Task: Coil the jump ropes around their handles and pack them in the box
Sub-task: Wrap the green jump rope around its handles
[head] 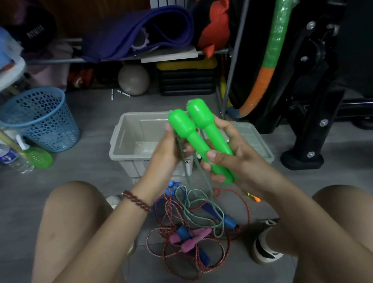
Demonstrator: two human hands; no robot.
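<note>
Both hands (205,153) gripping two green handles (200,137), one grey box (119,140) behind

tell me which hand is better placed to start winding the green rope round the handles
Left hand: it already pinches the green rope beside the green handles, which the right hand clamps together.

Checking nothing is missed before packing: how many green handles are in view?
2: both green handles lie side by side, gripped in the right hand, above the grey box.
</note>
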